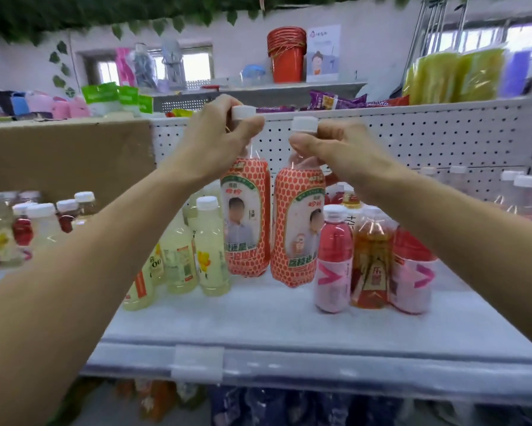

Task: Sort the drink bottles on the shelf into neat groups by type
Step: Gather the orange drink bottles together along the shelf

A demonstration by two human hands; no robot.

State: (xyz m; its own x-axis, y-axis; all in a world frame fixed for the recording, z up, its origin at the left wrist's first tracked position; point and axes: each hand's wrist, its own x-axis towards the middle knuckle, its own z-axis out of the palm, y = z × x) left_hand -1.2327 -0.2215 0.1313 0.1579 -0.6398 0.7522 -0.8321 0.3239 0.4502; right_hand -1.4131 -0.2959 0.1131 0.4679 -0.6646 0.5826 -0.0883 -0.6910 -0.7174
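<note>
Two tall bottles with red honeycomb labels and white caps stand side by side at the middle of the shelf (258, 321). My left hand (218, 133) grips the neck of the left tall bottle (246, 222). My right hand (341, 149) grips the neck of the right tall bottle (298, 232), which tilts slightly. Pale yellow bottles (210, 250) stand in a cluster just left of them. Two pink bottles (333, 259) flank an orange tea bottle (370, 262) on the right.
More mixed bottles (27, 229) sit at the far left below a cardboard panel (64, 155). Clear white-capped bottles (523, 195) stand at the far right. A perforated white back panel (412, 139) closes the shelf behind. Snack packs lie above it.
</note>
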